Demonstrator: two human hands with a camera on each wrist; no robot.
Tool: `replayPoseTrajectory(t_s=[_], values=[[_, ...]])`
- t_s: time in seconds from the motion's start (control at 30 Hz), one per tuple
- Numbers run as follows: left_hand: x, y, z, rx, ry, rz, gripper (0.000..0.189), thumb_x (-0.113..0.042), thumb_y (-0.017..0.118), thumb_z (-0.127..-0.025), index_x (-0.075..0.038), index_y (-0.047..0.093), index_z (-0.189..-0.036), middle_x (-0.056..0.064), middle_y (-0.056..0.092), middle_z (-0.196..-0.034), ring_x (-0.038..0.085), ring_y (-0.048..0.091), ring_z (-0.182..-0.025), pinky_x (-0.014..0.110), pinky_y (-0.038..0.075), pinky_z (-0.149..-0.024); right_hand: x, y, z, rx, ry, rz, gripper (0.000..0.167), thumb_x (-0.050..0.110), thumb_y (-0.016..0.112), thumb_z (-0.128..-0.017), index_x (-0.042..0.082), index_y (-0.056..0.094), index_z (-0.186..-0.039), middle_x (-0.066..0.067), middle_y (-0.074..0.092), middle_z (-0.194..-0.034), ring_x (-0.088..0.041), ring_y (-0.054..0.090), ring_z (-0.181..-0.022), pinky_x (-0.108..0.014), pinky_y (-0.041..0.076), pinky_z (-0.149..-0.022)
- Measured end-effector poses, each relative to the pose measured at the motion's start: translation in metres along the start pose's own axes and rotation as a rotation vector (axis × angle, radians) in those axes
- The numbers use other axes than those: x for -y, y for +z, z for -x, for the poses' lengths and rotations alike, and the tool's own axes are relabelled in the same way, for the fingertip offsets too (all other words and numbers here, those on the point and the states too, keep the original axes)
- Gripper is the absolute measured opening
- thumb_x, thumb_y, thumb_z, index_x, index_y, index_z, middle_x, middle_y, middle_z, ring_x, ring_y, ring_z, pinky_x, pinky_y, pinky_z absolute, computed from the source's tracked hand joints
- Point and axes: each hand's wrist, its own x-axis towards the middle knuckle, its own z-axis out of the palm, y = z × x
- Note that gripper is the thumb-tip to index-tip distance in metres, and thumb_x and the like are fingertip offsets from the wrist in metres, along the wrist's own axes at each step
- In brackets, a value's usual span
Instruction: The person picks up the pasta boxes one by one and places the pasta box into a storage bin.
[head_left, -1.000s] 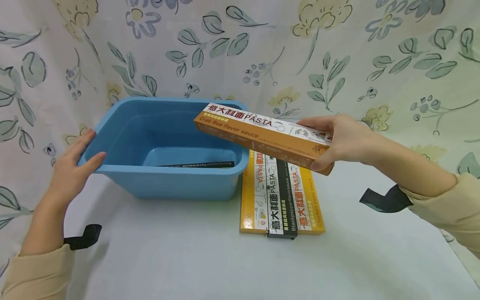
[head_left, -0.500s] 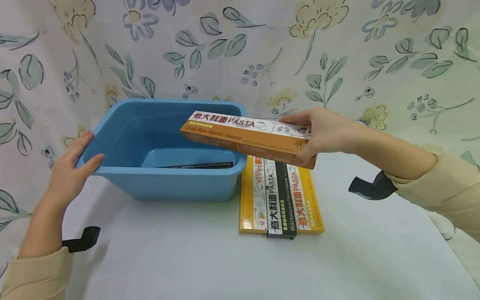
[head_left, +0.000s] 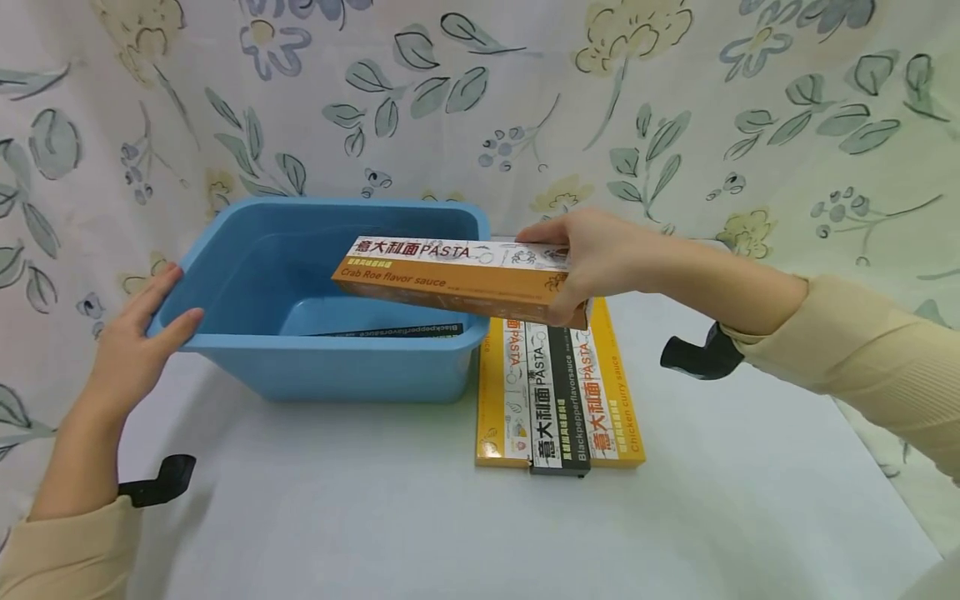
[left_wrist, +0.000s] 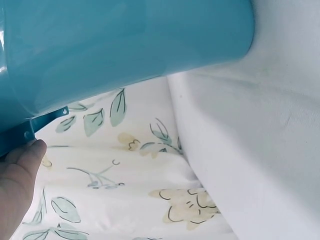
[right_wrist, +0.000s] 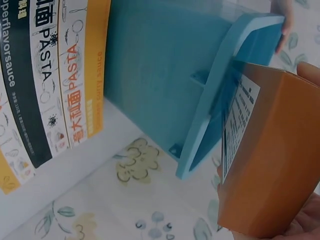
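In the head view, my right hand (head_left: 603, 258) grips the right end of an orange pasta box (head_left: 442, 275) labelled Crab Roe flavor sauce. The box lies nearly level, its left part over the opening of a blue plastic basin (head_left: 337, 371) and its right end beyond the rim. My left hand (head_left: 135, 342) holds the basin's left rim near the front corner. Inside the basin, a black pepper flavor pasta box (head_left: 420, 331) shows only as a dark strip behind the front wall. The right wrist view shows the orange box's end (right_wrist: 280, 155) close up beside the basin rim (right_wrist: 220, 75).
Right of the basin, a black pasta box (head_left: 572, 417) lies between two yellow ones, the right one a chicken curry box (head_left: 618, 400). They rest on a white table (head_left: 360, 500). A floral curtain (head_left: 450, 125) hangs behind.
My right hand has carried the orange pasta box leftward, farther over the basin, and its tilt has levelled out. The left hand stays on the rim.
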Motion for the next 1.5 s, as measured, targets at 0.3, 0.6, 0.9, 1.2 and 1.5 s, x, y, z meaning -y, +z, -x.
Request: replayPoseTrajectory(t_s=[0.3,0.6,0.9,1.2,1.5], values=[[0.001,-0.001,0.001,-0.001,-0.001,0.005,0.070,-0.032,0.047,-0.099,-0.014,0.011,-0.157,0.010,0.004,-0.162,0.047,0.001,-0.144,0.079,0.004,-0.099,0.009,-0.003,-0.015,0.028,-0.089,0.007,0.080,0.005,0.076,-0.063,0.004,0.051,-0.140,-0.010,0.064,-0.121,-0.026,0.058,-0.101,-0.039,0.050,-0.088],[0.001,0.002,0.001,-0.001,-0.016,0.007,0.071,-0.033,0.047,-0.099,-0.016,0.010,-0.157,0.009,0.003,-0.162,0.047,0.000,-0.144,0.080,0.004,-0.098,0.025,-0.010,-0.032,0.084,-0.076,0.042,0.084,0.004,0.077,-0.062,0.005,0.048,-0.141,-0.007,0.063,-0.124,-0.024,0.058,-0.102,-0.037,0.051,-0.087],[0.002,0.001,-0.001,-0.003,-0.008,0.001,0.071,-0.032,0.047,-0.099,-0.016,0.011,-0.157,0.009,0.004,-0.162,0.048,0.001,-0.144,0.079,0.003,-0.099,0.039,-0.019,-0.045,0.121,-0.032,0.143,0.085,0.005,0.079,-0.065,0.004,0.046,-0.143,-0.007,0.058,-0.128,-0.025,0.054,-0.109,-0.036,0.048,-0.094],[0.002,0.000,-0.002,-0.008,0.003,0.001,0.070,-0.031,0.047,-0.099,-0.014,0.012,-0.157,0.010,0.005,-0.162,0.048,0.002,-0.143,0.078,0.005,-0.100,0.053,-0.020,-0.060,0.157,-0.012,0.238,0.065,0.005,0.079,-0.066,0.009,0.058,-0.127,-0.005,0.061,-0.116,-0.023,0.056,-0.104,-0.032,0.055,-0.083],[0.004,0.000,-0.003,-0.007,0.015,-0.005,0.070,-0.030,0.047,-0.099,-0.014,0.012,-0.157,0.011,0.005,-0.162,0.048,0.002,-0.143,0.077,0.005,-0.101,0.063,-0.013,-0.079,0.138,-0.004,0.334,0.051,0.009,0.080,-0.069,0.006,0.063,-0.116,-0.008,0.063,-0.112,-0.023,0.059,-0.095,-0.030,0.054,-0.082]])
